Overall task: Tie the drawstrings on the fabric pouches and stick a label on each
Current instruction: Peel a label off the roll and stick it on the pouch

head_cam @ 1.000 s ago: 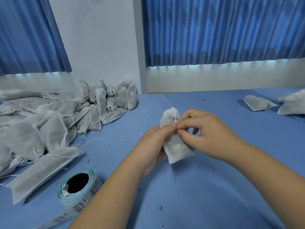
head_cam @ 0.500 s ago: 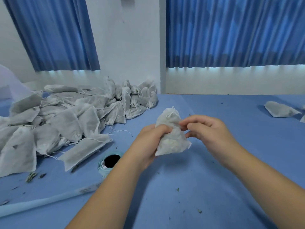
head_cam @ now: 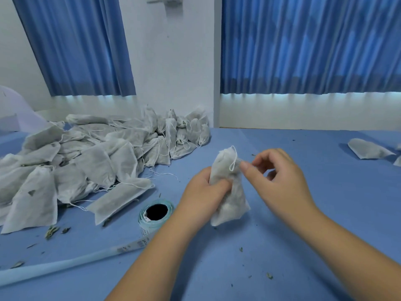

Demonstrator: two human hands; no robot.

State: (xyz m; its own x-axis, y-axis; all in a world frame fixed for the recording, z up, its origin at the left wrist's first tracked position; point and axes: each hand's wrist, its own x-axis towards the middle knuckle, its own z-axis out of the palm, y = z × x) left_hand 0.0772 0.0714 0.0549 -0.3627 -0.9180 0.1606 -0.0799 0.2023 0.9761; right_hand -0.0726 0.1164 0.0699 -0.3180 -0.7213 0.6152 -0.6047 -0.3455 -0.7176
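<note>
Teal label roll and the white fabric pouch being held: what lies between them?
Head view: only the left grip, holding the white fabric pouch, lies between it and the teal label roll.

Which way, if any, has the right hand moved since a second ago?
Yes. The right hand has drawn slightly right, off the neck of the pouch gripped by the left hand.

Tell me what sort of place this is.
Probably a small hand-packing workroom: a heap of filled fabric pouches on a blue-covered table, a roll of labels beside it, blue curtains behind.
</note>
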